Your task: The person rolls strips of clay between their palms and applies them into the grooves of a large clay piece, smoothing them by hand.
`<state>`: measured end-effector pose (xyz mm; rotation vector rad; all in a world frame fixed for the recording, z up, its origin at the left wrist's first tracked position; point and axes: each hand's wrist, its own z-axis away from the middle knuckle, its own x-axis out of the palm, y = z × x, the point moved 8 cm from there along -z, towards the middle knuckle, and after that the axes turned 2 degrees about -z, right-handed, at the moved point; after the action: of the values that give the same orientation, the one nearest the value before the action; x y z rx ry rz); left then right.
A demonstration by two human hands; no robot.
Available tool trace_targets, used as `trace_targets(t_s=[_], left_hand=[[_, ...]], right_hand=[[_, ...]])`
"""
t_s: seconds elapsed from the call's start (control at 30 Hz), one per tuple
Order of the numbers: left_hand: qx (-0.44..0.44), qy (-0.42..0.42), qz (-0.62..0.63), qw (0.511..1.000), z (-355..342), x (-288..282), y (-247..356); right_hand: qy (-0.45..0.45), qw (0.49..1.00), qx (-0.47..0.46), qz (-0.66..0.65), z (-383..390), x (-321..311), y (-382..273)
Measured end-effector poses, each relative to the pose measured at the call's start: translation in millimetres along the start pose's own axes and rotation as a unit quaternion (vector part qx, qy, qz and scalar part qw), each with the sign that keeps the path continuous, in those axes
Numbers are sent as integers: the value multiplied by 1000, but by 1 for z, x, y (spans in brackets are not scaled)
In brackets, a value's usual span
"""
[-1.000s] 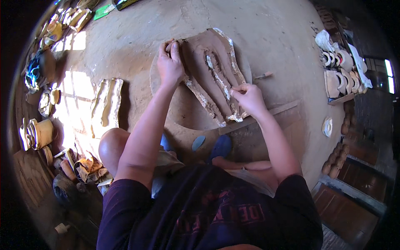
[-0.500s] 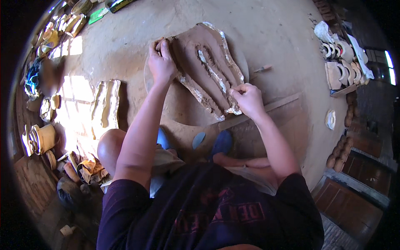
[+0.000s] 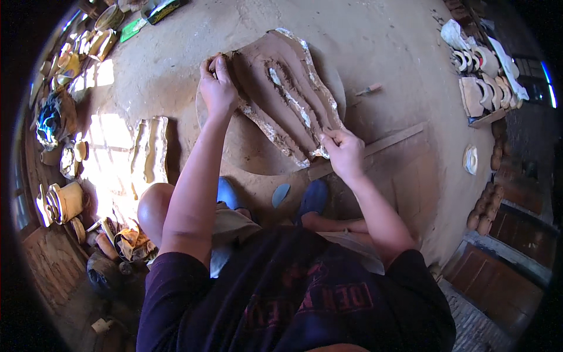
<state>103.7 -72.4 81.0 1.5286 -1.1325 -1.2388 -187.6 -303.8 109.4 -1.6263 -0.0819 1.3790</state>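
A large curved mould [image 3: 252,85] with white crusted edges and long, clay-coloured channels rests on a round board [image 3: 246,161] on the floor. My left hand [image 3: 218,88] is closed on its upper-left edge, thumb upward. At the lower-right end my right hand [image 3: 345,154] pinches the mould's rim, its fingertips partly hidden. Just right of the board lies a small tool [image 3: 369,90] with a light handle.
A pale channelled piece [image 3: 149,152] lies left of the board. A wooden strip [image 3: 393,139] runs beside it on the right. A blue-grey oval piece [image 3: 281,193] is between my slippers. Pots, tools and cloth [image 3: 64,196] line the left; curved pieces [image 3: 492,94] are stacked right.
Both hands and the mould have shifted left and slightly away from me, still gripped at the same places. The whole view has also shifted a little.
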Motion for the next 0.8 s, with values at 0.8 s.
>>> trace_targets(t_s=[0.8], left_hand=[[-153,-549,250,782,204,83,118]], right_hand=[[66,967,-206,-137,49,-90,-105]])
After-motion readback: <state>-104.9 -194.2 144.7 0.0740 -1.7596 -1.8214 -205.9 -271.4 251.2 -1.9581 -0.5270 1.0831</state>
